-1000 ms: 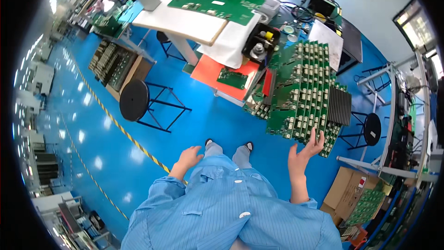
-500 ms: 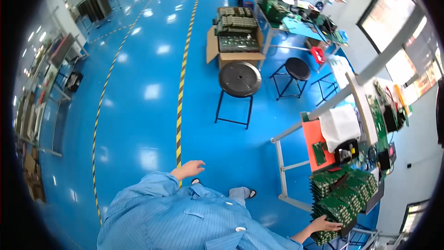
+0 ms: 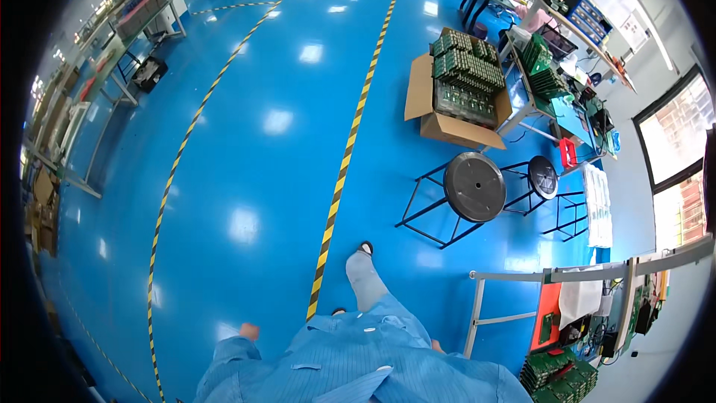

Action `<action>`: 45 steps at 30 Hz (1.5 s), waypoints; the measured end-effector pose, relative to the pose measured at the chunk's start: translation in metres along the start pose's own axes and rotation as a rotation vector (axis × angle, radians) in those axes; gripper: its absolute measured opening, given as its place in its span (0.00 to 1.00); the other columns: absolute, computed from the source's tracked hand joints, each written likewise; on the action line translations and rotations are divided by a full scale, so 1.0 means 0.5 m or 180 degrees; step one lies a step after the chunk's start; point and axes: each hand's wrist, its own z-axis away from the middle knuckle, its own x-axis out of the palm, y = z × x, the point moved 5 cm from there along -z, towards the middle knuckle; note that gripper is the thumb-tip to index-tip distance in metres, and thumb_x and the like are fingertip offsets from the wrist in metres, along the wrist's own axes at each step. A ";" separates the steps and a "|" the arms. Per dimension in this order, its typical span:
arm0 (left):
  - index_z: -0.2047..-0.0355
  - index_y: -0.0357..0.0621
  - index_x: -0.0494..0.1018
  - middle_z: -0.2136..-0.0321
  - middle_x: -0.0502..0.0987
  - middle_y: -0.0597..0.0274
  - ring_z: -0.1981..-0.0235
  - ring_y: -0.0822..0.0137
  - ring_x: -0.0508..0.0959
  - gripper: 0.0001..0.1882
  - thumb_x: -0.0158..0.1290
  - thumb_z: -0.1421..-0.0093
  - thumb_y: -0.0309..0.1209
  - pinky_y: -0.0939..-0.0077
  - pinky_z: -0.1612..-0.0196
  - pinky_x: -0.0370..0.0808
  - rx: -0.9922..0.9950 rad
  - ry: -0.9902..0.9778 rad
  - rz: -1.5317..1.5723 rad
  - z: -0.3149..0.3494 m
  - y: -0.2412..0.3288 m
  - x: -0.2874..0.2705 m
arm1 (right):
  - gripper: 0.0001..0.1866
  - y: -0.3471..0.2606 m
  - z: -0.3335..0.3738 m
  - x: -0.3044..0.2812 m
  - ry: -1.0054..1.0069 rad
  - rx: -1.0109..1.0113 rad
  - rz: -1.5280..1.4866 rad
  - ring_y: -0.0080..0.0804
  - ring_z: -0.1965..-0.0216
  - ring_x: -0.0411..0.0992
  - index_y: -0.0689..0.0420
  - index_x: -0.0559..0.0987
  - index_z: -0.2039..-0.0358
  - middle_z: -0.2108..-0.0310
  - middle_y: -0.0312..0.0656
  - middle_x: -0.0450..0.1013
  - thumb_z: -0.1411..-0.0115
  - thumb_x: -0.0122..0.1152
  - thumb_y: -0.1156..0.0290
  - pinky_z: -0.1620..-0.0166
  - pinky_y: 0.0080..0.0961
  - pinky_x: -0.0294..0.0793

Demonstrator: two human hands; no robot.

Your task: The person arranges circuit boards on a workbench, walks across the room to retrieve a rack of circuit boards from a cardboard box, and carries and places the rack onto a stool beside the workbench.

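See green circuit boards [image 3: 561, 379] densely stacked at lower right beside an orange sheet [image 3: 547, 300], cut off below. Can't judge blurred left hand [image 3: 250, 331] or mostly hidden right hand [image 3: 436, 345]: clenched or loose.

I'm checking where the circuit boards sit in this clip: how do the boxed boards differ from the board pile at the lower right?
The boxed boards sit inside an open cardboard box; the board pile stands outside it, near an orange sheet. The boxed boards show rows of pale parts on top, while the board pile looks mostly green with a little red. Both are groups of several boards with green on them.
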 end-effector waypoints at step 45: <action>0.58 0.41 0.77 0.72 0.79 0.60 0.68 0.69 0.78 0.12 0.54 0.43 0.26 0.74 0.62 0.75 0.1095 -0.0094 0.1920 -1.774 1.416 -2.345 | 0.19 -2.398 -1.422 -0.668 0.0545 -0.0937 -0.1265 0.34 0.61 0.78 0.60 0.77 0.53 0.64 0.48 0.79 0.47 0.59 0.70 0.57 0.28 0.76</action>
